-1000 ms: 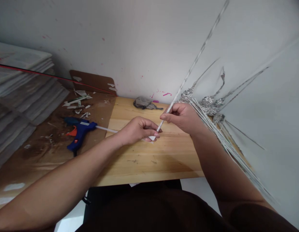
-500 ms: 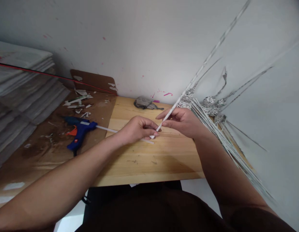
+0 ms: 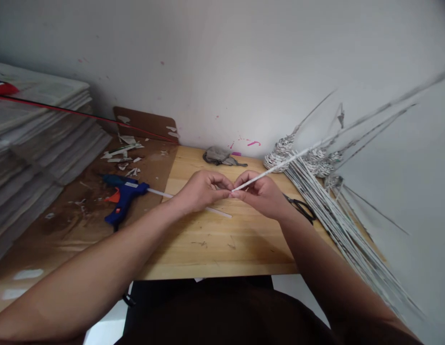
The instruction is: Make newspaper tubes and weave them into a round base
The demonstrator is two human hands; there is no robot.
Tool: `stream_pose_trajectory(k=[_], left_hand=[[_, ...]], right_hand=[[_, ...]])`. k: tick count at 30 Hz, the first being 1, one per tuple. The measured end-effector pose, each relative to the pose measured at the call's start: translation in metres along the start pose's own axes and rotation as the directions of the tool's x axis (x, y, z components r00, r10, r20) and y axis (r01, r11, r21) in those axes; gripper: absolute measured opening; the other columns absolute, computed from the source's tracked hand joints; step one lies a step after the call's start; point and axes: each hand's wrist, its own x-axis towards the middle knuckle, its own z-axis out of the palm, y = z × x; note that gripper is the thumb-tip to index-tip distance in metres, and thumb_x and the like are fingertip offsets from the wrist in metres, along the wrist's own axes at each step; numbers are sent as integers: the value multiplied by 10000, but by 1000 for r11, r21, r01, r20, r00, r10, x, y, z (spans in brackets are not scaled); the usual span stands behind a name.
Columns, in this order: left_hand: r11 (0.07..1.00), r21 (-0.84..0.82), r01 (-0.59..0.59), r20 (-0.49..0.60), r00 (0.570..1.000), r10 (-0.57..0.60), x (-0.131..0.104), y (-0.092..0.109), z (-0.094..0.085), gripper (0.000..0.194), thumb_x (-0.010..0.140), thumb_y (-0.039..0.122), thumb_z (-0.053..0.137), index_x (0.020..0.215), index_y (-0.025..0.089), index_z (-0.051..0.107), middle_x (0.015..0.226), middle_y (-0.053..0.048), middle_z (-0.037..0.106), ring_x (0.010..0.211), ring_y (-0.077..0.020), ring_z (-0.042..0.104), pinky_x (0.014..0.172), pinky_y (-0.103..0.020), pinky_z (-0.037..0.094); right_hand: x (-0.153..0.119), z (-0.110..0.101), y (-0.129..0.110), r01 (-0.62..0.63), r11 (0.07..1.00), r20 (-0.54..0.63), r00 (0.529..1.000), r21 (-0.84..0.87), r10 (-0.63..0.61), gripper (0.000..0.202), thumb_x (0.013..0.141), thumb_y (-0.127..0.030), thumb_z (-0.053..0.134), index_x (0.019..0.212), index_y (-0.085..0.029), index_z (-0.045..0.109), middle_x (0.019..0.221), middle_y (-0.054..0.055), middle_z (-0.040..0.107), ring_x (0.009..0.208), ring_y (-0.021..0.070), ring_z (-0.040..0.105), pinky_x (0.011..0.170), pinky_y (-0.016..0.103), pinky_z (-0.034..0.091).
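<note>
A long thin rolled paper stick (image 3: 287,158) slants up to the right, its far part crossing in front of the wall. Its lower end sits between my two hands above the wooden board (image 3: 208,258). My left hand (image 3: 206,190) pinches the very tip with thumb and fingers. Just beside it, my right hand (image 3: 259,193) has thumb and fingertips closed on the same stick. The fingertips of both hands nearly meet. Below my left hand a pale glue stick (image 3: 220,212) runs out of the blue glue gun (image 3: 126,198).
Newspapers (image 3: 39,105) are stacked at left, near paper scraps (image 3: 123,153). A grey cloth (image 3: 218,155) lies at the board's back. At right are woven paper pieces (image 3: 278,152), black-handled scissors (image 3: 303,209) and a bundle of paper sticks (image 3: 333,230).
The paper stick has swung down to the right, at a flatter slant. My right hand has moved slightly left and down, closer to my left fingertips. The scissors have come into view.
</note>
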Motion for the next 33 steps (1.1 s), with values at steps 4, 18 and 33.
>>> stream_pose_trajectory(k=[4,18,33], left_hand=[[999,35,-22,-92,995,26,1,-4,0,83,715,264,777,764,200,756,776,-28,755,738,-168,667,694,-247,464],[915,-387,-113,-647,741,-182,15,-8,-17,280,851,467,664,868,190,701,811,-27,700,725,-126,624,666,-214,462],[509,-856,90,-165,886,-434,8,-11,6,233,672,224,867,839,135,731,766,-9,696,647,-51,610,587,-129,489]], right_hand=[[1,12,9,-50,996,-77,995,69,55,250,798,-366,751,853,-183,591,757,13,698,651,119,607,566,240,440],[19,23,20,69,967,-450,892,244,50,252,760,-333,769,776,-181,569,630,13,706,509,107,588,488,225,430],[47,65,7,222,914,-553,833,339,3,249,737,-337,778,758,-204,569,698,-5,695,611,130,642,581,261,503]])
